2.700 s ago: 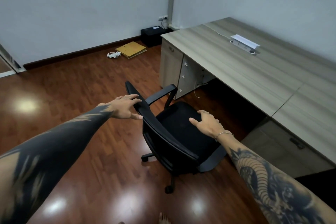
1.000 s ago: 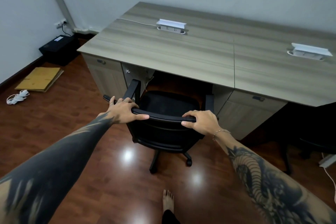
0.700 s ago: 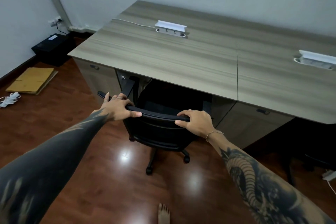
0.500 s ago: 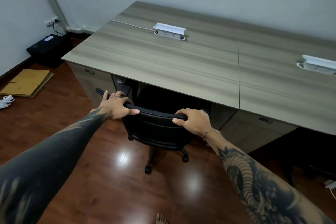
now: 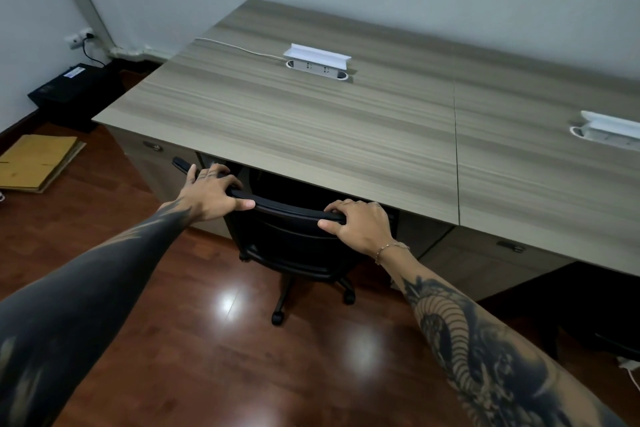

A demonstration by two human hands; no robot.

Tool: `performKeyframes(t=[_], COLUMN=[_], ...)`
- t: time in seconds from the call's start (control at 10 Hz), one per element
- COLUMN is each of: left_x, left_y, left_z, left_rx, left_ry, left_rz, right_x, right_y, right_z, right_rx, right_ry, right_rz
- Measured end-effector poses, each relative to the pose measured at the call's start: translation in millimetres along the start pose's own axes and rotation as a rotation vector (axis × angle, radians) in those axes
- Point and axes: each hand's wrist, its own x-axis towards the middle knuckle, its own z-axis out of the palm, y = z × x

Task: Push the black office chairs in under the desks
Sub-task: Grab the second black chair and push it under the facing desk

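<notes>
A black office chair (image 5: 294,239) stands at the front edge of the left wood-grain desk (image 5: 294,121), its seat hidden under the desktop. Only the backrest, one armrest tip and the wheeled base show. My left hand (image 5: 211,194) grips the left end of the backrest's top edge. My right hand (image 5: 360,225) grips the right end of the same edge. A second desk (image 5: 540,163) joins the first on the right, and part of another black chair (image 5: 602,315) shows dark under its front edge.
Drawer cabinets (image 5: 149,163) flank the knee space on both sides. White socket boxes (image 5: 317,61) sit on both desktops. A black device (image 5: 74,90) and flat cardboard (image 5: 36,161) lie on the glossy wooden floor at the left, by the wall.
The chair has rolled forward from the open floor into the knee space, so its seat is now under the desktop. Both hands stayed on the backrest and I moved closer to the desk.
</notes>
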Motion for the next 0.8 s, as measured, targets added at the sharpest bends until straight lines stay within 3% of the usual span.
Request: performKeyframes(t=[0.5,0.6,0.8], left_x=[-21,-49,-117], left_y=[25,44,71], left_z=[1,6,25], left_rx=[-0.076,-0.120,-0.159], left_ry=[0.084,0.140,0.103], left_rz=[-0.109,-0.081,0.018], right_x=[-10,-38,-114], right_y=[-7,-4,25], right_z=[-8,-18,-40], right_rx=[-0.109,-0.115,-0.120], right_ry=[-0.056,-0.072,-0.043], right_rz=[0.070,0.094,0.186])
